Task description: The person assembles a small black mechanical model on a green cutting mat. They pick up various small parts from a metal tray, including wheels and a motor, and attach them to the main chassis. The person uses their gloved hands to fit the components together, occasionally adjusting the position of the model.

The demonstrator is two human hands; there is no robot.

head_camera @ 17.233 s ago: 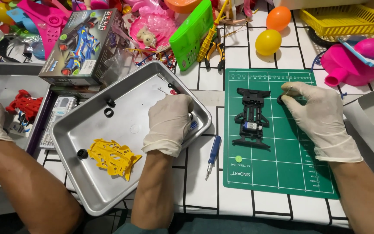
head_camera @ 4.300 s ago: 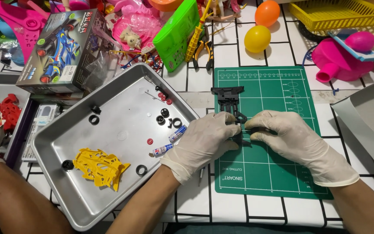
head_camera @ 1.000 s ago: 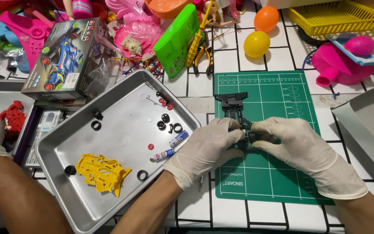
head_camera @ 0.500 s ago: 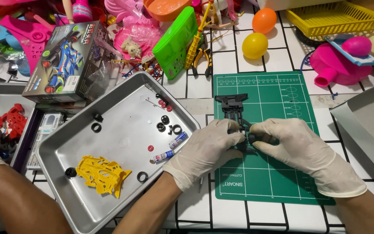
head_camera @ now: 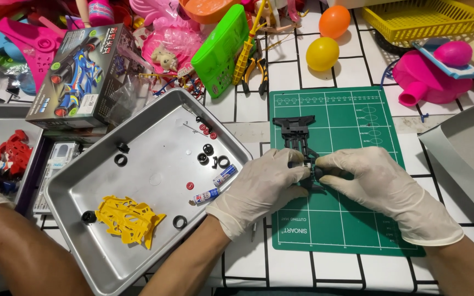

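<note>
Beside grey tray [head_camera: 83, 186], grey carton [head_camera: 78, 77] shows blue car.

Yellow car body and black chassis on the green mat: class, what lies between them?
In the head view, between the yellow car body and black chassis lie two small batteries, the tray's rim and the gloved left hand.

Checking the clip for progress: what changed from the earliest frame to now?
The left hand left the metal tray and joined the right hand on the black chassis, now gripped by both over the green cutting mat. Small wheels and a tube appeared in the tray. The yellow body shell stayed in the tray.
</note>
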